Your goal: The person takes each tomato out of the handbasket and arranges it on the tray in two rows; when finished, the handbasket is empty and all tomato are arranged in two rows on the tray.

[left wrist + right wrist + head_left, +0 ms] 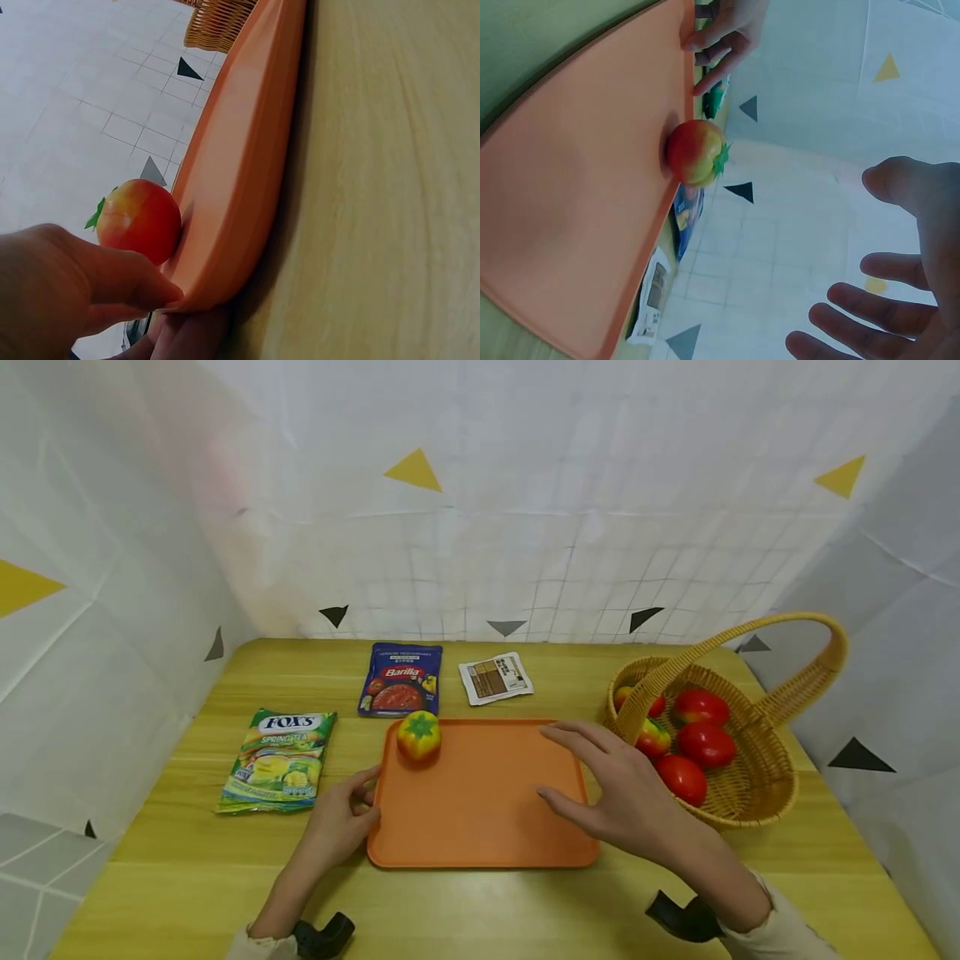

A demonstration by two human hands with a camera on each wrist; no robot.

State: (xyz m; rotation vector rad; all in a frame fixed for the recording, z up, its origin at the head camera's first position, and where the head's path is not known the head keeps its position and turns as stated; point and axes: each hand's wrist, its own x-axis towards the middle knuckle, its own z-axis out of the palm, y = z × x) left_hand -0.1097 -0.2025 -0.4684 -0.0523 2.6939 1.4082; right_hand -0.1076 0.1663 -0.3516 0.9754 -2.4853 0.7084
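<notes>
An orange tray (487, 810) lies on the wooden table, and my left hand (341, 818) pinches its left edge. In the left wrist view the thumb (142, 281) presses on the rim while other fingers are tucked beneath. One red-and-yellow tomato (419, 736) with a green leafy top sits in the tray's far left corner. Over the tray's right side hovers my right hand (626, 789), its fingers spread and holding nothing. Beside that hand stands a wicker basket (765, 777) with red tomatoes (707, 744) and a red-and-yellow one (653, 738) inside.
A green Fox's candy bag (277, 762) lies left of the tray. Behind the tray are a blue Barilla pouch (401, 679) and a small white packet (496, 678). The basket's tall handle (813, 685) arches up at the right. White sheeting (495, 552) encloses the table's back and sides.
</notes>
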